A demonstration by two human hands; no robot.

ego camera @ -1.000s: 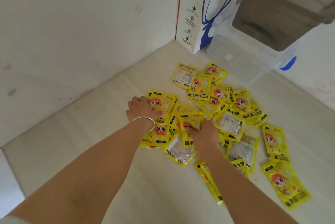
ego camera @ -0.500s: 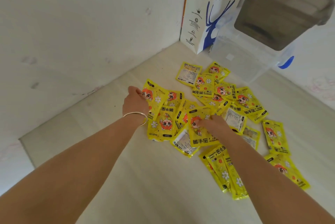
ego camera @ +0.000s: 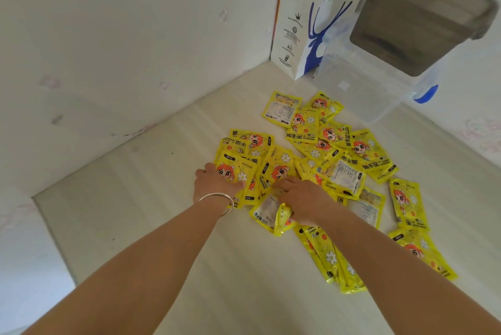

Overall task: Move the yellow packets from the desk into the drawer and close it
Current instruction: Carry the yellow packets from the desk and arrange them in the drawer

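Many yellow hand-warmer packets [ego camera: 322, 156] lie scattered and overlapping on the pale wooden surface [ego camera: 151, 199], spread from the middle of the view out toward the right and near edges, some showing an orange-haired cartoon face and others their printed backs. Both bare forearms reach in from the near side. The left hand [ego camera: 214, 183], with a silver bangle [ego camera: 219, 199] on its wrist, rests at the left edge of the pile, its thumb laid across the face of one packet and its fingers curled round the left edge of a small stack there. The right hand [ego camera: 301, 199] lies just beside it, palm down on the middle of the pile, fingers bent onto the packets, with a crumpled packet [ego camera: 273, 215] bunched at its near side; whether it truly grips that one I cannot tell. At the far corner, against the white walls, stands a white paper bag [ego camera: 311, 23] printed "luckin coffee" with a blue deer. Right of it sits a clear plastic box [ego camera: 363, 91] with a blue clip [ego camera: 427, 93], and a smoky grey container [ego camera: 423, 17] rests on top.
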